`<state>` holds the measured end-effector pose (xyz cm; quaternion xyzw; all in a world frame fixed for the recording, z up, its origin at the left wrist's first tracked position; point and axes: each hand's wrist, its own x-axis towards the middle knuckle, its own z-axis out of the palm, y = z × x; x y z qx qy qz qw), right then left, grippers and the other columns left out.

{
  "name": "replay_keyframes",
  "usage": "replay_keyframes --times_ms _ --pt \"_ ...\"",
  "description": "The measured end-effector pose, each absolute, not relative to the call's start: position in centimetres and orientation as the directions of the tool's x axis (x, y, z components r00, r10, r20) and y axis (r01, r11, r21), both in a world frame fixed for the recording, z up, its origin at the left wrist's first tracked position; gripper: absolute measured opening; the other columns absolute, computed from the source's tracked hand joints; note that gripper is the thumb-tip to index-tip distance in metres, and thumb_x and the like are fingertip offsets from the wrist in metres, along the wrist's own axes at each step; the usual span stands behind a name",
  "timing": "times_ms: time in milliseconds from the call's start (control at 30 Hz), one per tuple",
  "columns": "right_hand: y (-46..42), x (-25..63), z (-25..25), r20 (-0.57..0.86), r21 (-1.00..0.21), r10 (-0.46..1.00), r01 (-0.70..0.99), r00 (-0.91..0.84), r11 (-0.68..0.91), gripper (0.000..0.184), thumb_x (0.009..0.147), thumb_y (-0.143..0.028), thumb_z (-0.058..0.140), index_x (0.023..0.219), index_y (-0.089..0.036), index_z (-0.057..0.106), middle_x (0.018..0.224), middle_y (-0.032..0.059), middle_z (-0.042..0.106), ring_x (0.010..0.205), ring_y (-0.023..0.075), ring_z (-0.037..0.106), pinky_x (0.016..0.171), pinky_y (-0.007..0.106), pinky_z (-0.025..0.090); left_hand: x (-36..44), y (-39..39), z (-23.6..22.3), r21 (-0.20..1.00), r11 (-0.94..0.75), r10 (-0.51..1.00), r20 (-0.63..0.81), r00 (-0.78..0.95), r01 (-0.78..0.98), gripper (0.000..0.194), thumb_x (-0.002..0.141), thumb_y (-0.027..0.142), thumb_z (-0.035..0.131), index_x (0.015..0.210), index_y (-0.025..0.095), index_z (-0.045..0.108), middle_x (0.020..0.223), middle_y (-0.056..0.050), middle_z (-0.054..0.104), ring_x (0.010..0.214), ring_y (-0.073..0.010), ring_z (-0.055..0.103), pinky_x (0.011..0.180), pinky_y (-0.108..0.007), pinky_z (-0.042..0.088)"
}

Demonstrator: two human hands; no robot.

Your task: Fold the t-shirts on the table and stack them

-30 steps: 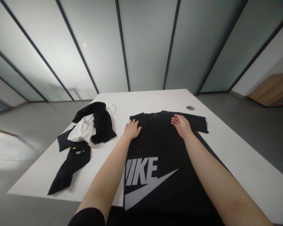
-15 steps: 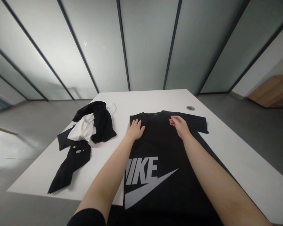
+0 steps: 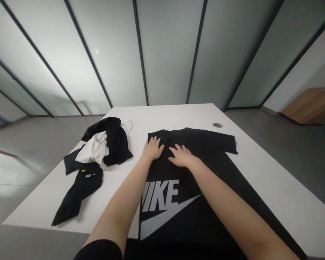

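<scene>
A black T-shirt [image 3: 189,224] with a large grey NIKE print lies spread on the white table, its collar pointing away from me. Its left side is folded inward, while the right sleeve sticks out flat. My left hand [image 3: 153,148] rests flat on the folded edge near the left shoulder, fingers spread. Just right of it, my right hand [image 3: 181,155] lies palm down on the upper chest, its fingers apart. Neither hand grips the cloth. The shirt's lower end runs past the near table edge and partly out of view.
To the left, a loose pile of black clothes [image 3: 118,144] and a white garment [image 3: 93,148] sits on the white table [image 3: 276,187]. A round cable grommet [image 3: 217,125] is set in the far right of the tabletop. Frosted glass panels [image 3: 168,54] stand behind.
My right hand has moved left across the chest, from near the right shoulder to beside my left hand, and now lies flatter. My left hand stays in place on the shirt.
</scene>
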<state>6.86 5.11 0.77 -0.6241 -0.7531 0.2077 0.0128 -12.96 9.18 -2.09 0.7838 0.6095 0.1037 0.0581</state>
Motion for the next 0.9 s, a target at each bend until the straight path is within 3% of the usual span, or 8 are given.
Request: replay_keyframes --times_ms 67,167,367,533,667,800,900 --pt "4.5 4.9 0.5 -0.272 -0.264 0.947 0.960 -0.170 0.096 0.079 0.103 -0.060 0.047 0.174 -0.030 0.029 0.183 0.0099 0.013 0.164 0.0500 0.011 0.128 0.070 0.012 -13.2 9.5 -2.1 0.213 -0.246 0.968 0.091 0.232 0.945 0.069 0.109 0.055 0.036 0.168 0.020 0.041 0.177 -0.014 0.032 0.165 -0.0337 0.025 0.133 -0.054 0.021" --pt "4.7 3.1 0.8 -0.277 -0.242 0.949 0.967 -0.153 0.085 0.079 0.106 -0.061 0.040 0.176 -0.029 0.022 0.184 0.0107 0.007 0.165 0.0484 0.008 0.129 0.068 0.009 -14.2 10.2 -1.7 0.205 -0.238 0.971 0.068 0.229 0.949 0.070 0.109 0.055 0.037 0.169 0.017 0.039 0.177 -0.015 0.030 0.165 -0.0348 0.024 0.133 -0.056 0.020" --pt "6.1 4.2 1.9 -0.209 -0.288 0.958 0.948 -0.198 0.133 0.072 0.107 -0.062 0.038 0.172 -0.031 0.033 0.180 0.0118 0.024 0.163 0.0442 0.024 0.128 0.061 0.021 -17.4 11.7 -1.0 0.132 -0.266 0.964 0.031 0.264 0.955 0.070 0.109 0.054 0.035 0.170 0.019 0.037 0.178 -0.012 0.029 0.166 -0.0324 0.024 0.133 -0.053 0.021" --pt "6.2 9.5 0.7 -0.072 -0.244 0.989 0.959 0.131 -0.144 0.070 0.109 -0.054 0.038 0.170 -0.020 0.038 0.177 0.0203 0.029 0.161 0.0460 0.027 0.127 0.062 0.021 -18.8 12.0 -0.9 0.091 -0.261 0.965 -0.003 0.262 0.961 0.070 0.110 0.056 0.032 0.171 0.021 0.035 0.178 -0.010 0.028 0.166 -0.0312 0.024 0.133 -0.051 0.022" --pt "5.8 12.3 -1.0 0.005 -0.235 0.986 0.959 0.166 -0.160 0.068 0.109 -0.050 0.037 0.169 -0.018 0.042 0.177 0.0185 0.030 0.162 0.0427 0.026 0.130 0.058 0.019 -18.9 11.9 -0.7 0.116 -0.241 0.970 -0.007 0.243 0.964 0.071 0.110 0.058 0.030 0.170 0.021 0.036 0.178 -0.010 0.028 0.166 -0.0308 0.023 0.134 -0.051 0.021" --pt "6.0 12.3 -1.9 0.035 -0.262 0.989 0.956 0.147 -0.133 0.065 0.108 -0.049 0.040 0.166 -0.021 0.046 0.176 0.0174 0.032 0.162 0.0436 0.027 0.130 0.060 0.018 -18.2 12.1 0.5 0.152 -0.180 0.980 -0.055 0.191 0.972 0.069 0.109 0.058 0.033 0.167 0.022 0.042 0.177 -0.011 0.031 0.165 -0.0339 0.027 0.132 -0.059 0.023" --pt "6.4 12.0 -2.3 0.051 -0.285 0.988 0.950 0.145 -0.125 0.064 0.107 -0.049 0.044 0.165 -0.023 0.049 0.176 0.0163 0.034 0.161 0.0442 0.028 0.129 0.063 0.019 -16.4 12.0 1.7 0.154 -0.097 0.992 -0.061 0.107 0.983 0.061 0.107 0.054 0.039 0.155 0.022 0.057 0.170 -0.013 0.046 0.161 -0.0397 0.033 0.127 -0.067 0.028"
